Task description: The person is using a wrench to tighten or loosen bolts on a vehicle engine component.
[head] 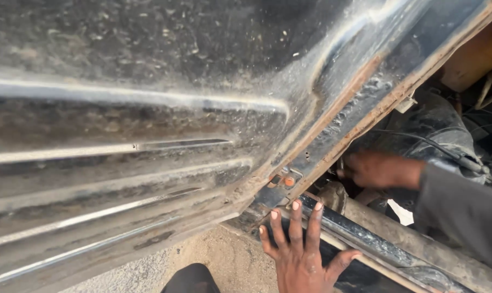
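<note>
My left hand [300, 252] lies flat with fingers spread against a black metal rail [365, 236], just below the corner of a dirty ribbed metal body panel [148, 108]. My right hand [378, 169], in a dark grey sleeve, reaches into the gap behind the panel's rusty seam [365, 108]. Its fingers curl around something hidden in the shadow there. Two small orange clips [286, 180] sit at the panel corner, just above my left fingertips.
A black cable [435, 146] runs across a dark, grimy bulky part at the right. A brown wooden piece [473, 54] shows at the top right. Sandy ground [224, 260] and a dark clothed knee [191, 279] lie at the bottom.
</note>
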